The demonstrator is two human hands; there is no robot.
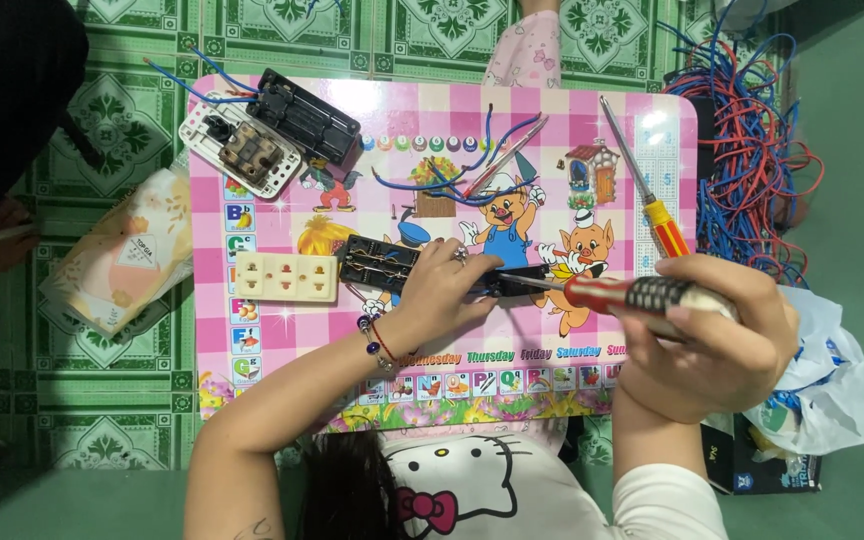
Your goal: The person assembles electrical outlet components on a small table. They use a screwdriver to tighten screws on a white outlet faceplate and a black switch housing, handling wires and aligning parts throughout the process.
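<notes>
Landmark: pink cartoon table (642,140), all places told from it.
Black socket strip: lies at the table's middle (382,262), flat so its screws face up.
Left hand: pressed down on the strip's right end (442,290), fingers clamped to steady it.
Right hand: at the table's right edge (717,335), fist closed round a red-and-black screwdriver (622,293), tip laid into the strip.
Spare screwdriver: upper right of the table (647,190), within reach.
Cream socket face: left of the strip (287,276), set aside.

We sit over a floor of green patterned tiles (122,130), seen on every side of the pink checked cartoon table (632,110). Right of the table the floor turns plain green (852,120). Light glares off the table's top edge.
</notes>
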